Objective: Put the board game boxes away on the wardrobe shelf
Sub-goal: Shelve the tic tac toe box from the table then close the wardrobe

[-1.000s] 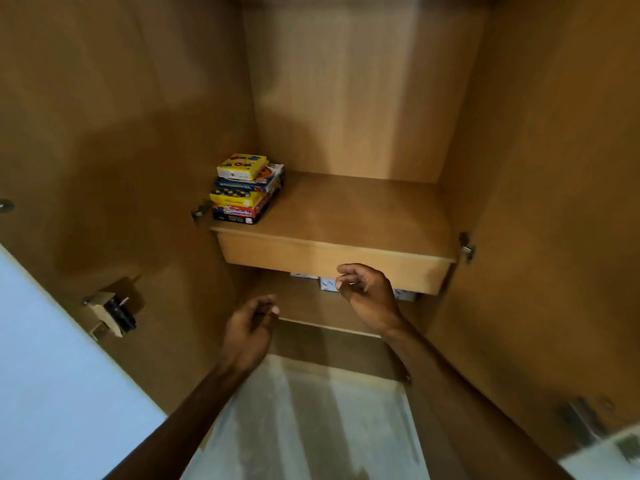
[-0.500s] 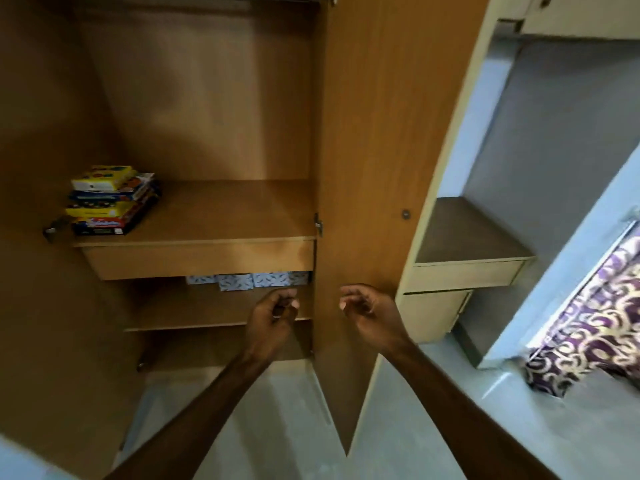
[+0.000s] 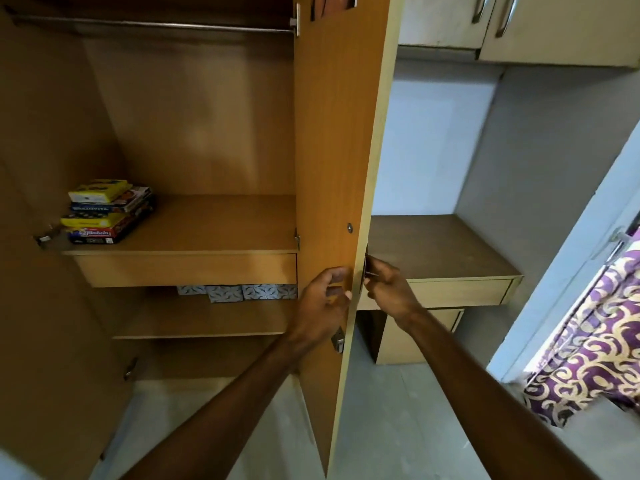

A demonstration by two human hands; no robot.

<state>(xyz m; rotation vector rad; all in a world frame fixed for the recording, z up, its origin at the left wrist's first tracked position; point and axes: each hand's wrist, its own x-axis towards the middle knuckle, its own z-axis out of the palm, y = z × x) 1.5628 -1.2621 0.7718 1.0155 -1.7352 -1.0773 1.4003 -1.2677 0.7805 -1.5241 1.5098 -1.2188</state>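
A stack of several colourful board game boxes (image 3: 107,211) lies at the left end of the wardrobe shelf (image 3: 214,233). The right wardrobe door (image 3: 332,150) stands open, edge-on to me. My left hand (image 3: 323,299) touches the door's inner face close to its edge, with the fingers bent. On the outer side, my right hand (image 3: 388,289) grips the dark door handle (image 3: 365,268). Neither hand holds a box.
Patterned boxes (image 3: 239,292) sit on a lower shelf under the drawer front. A hanging rail (image 3: 156,26) runs across the top. The left door (image 3: 41,306) is open. A desk with a drawer (image 3: 443,258) and a purple curtain (image 3: 595,334) are on the right.
My view has swung right, away from the shelf. Both hands left the shelf front and reached the right door, the left on its inner face, the right on its handle.
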